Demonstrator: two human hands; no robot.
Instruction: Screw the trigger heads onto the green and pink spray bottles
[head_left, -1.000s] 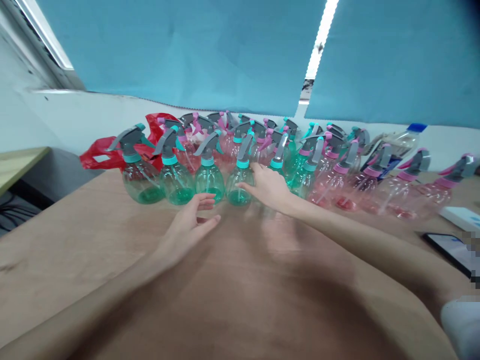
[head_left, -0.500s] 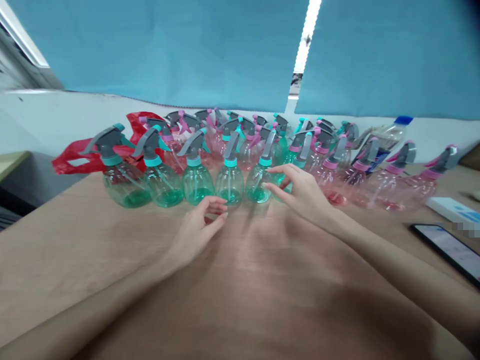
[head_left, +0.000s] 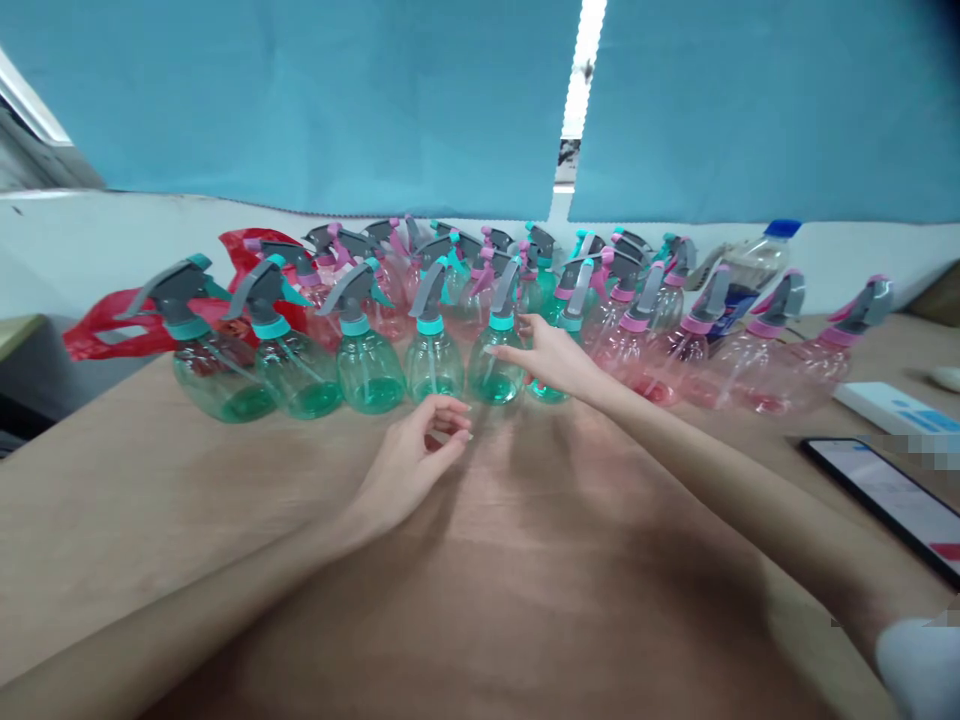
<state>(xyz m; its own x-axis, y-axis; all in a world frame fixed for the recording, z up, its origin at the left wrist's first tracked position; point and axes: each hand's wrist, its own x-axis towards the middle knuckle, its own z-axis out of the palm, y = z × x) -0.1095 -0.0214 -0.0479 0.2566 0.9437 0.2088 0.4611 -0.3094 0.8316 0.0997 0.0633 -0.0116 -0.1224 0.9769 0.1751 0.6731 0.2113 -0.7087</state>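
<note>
A front row of transparent spray bottles with grey trigger heads stands on the wooden table [head_left: 247,520]. My right hand [head_left: 551,355] is at a green spray bottle [head_left: 495,380] with a turquoise collar. Its thumb lies over the front of the bottle's shoulder, and the other fingers reach round the right side, partly hidden. My left hand [head_left: 420,450] hovers near the table with loosely curled, parted fingers and nothing in them. It is just in front of another green spray bottle [head_left: 433,358]. Green liquid shows low in these bottles.
Pink spray bottles [head_left: 761,370] continue the row rightward, with more bottles crowded behind. A red plastic bag [head_left: 112,320] lies at the left. On the right are a phone [head_left: 885,500], a white box [head_left: 892,405] and a blue-capped bottle [head_left: 761,258].
The view has shifted, so the bottles appear further left. My right hand has moved slightly left and its thumb now overlaps the bottle more. My left hand has moved a little right.
</note>
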